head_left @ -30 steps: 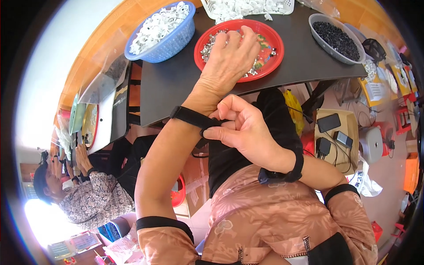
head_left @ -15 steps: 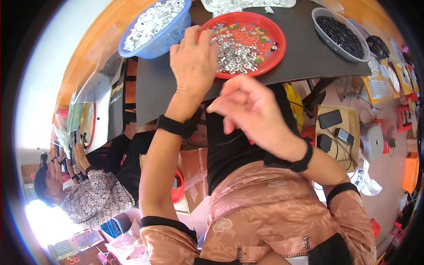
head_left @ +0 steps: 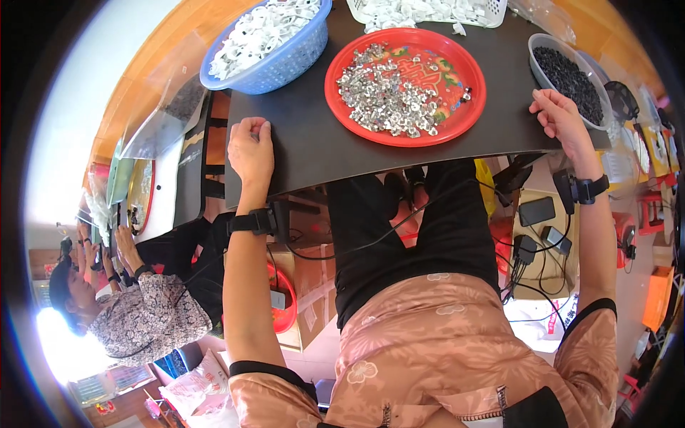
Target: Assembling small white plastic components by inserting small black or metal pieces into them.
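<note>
My left hand (head_left: 251, 155) rests at the left part of the dark table (head_left: 300, 153), its fingers curled in. Whatever it may hold is hidden. My right hand (head_left: 562, 121) is at the near edge of a clear tub (head_left: 540, 68) of small black parts (head_left: 571, 82), with fingers bent together; I cannot make out anything in them. Between the hands lies a round red tray (head_left: 399, 140) with a floral pattern, covered on its left and middle by a pile of small shiny metal pieces (head_left: 389, 96). A couple of dark bits (head_left: 466, 93) sit near its right rim.
A blue basket (head_left: 292, 68) full of white plastic parts (head_left: 260, 36) stands at the far left. Behind the tray is a white basket (head_left: 496, 11) of similar parts. Cables hang from my wristbands (head_left: 252, 222). Another person (head_left: 153, 314) works at a table on the left.
My left hand has left the red tray and moved left to the bare tabletop. My right hand has swung from above my lap over to the tub of black parts.
</note>
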`<move>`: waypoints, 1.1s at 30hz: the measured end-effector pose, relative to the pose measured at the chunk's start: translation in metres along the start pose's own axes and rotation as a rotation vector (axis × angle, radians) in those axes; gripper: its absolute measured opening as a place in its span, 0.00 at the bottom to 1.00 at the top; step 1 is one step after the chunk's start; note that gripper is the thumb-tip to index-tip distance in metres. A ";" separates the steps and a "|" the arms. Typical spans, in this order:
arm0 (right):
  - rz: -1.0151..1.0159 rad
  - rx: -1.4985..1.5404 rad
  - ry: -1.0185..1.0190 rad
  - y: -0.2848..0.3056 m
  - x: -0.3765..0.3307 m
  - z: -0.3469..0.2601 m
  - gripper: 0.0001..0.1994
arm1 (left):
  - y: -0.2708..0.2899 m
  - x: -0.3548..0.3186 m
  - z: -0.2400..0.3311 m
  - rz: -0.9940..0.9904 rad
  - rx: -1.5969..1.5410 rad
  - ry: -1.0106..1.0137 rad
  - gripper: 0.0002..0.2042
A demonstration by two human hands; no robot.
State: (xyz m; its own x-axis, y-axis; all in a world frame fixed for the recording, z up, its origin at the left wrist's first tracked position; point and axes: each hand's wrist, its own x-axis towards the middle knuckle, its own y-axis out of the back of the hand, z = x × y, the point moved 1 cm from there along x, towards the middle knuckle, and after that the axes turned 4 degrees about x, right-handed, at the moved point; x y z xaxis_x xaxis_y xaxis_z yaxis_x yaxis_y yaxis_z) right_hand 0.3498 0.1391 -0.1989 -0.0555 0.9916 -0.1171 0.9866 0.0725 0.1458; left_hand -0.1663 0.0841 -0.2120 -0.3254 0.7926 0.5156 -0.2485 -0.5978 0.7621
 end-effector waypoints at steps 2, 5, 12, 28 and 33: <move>0.015 -0.008 0.006 -0.002 0.001 0.003 0.11 | -0.002 0.001 0.007 -0.032 0.091 -0.023 0.05; 0.094 -0.096 0.131 -0.016 -0.008 0.001 0.08 | -0.002 0.000 0.011 0.000 0.117 -0.103 0.04; 0.233 -0.099 0.320 -0.028 -0.019 0.015 0.05 | -0.002 -0.002 0.017 0.006 0.107 -0.152 0.04; 0.295 -0.184 0.330 -0.034 -0.024 0.007 0.06 | -0.001 0.000 0.025 -0.024 0.177 -0.184 0.03; 0.341 -0.164 0.424 -0.036 -0.020 0.013 0.06 | -0.003 0.000 0.026 -0.048 0.147 -0.165 0.03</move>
State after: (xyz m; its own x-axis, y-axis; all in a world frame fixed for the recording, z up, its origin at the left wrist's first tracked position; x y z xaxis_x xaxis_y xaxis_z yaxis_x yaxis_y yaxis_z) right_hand 0.3171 0.1152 -0.2149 0.1721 0.9159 0.3626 0.9249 -0.2769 0.2606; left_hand -0.1417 0.0893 -0.2042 -0.1599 0.8358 0.5253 -0.1204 -0.5447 0.8300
